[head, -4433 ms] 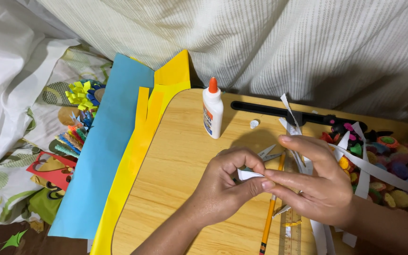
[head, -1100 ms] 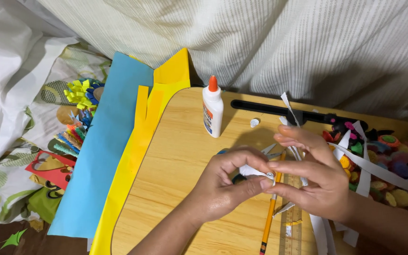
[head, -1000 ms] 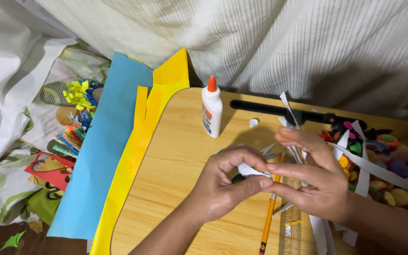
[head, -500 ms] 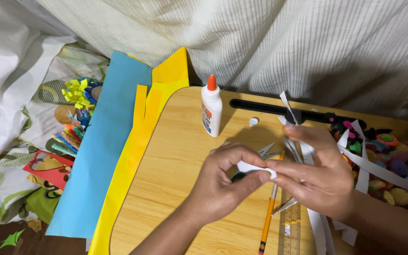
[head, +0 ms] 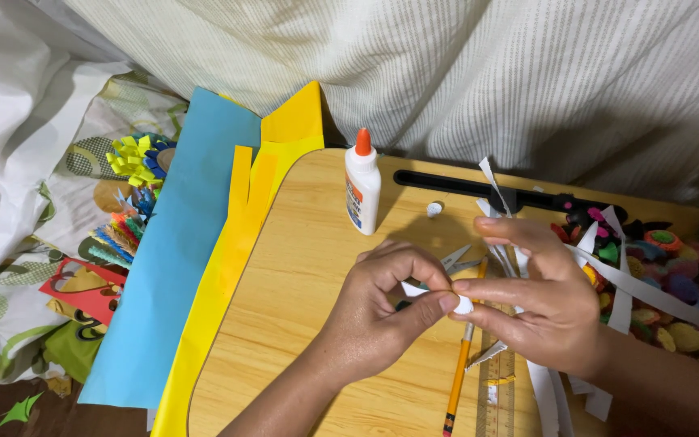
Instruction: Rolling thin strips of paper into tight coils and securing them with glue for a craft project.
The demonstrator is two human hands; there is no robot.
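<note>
Over the wooden lap table, my left hand and my right hand meet on a small rolled white paper strip. Thumbs and forefingers of both hands pinch it from either side. A white tail of the strip sticks out behind my left fingers. Under the hands lie a yellow pencil, a clear ruler and scissors, partly hidden. Several loose white paper strips spread to the right of my right hand.
A white glue bottle with an orange cap stands at the table's back, its small white cap beside it. Blue paper and yellow paper overlap the left edge. Colourful paper flowers pile at right, more crafts at left.
The hands have kept working the paper strip in place; it is rolled tighter into a small coil between the fingertips. The view has shifted slightly.
</note>
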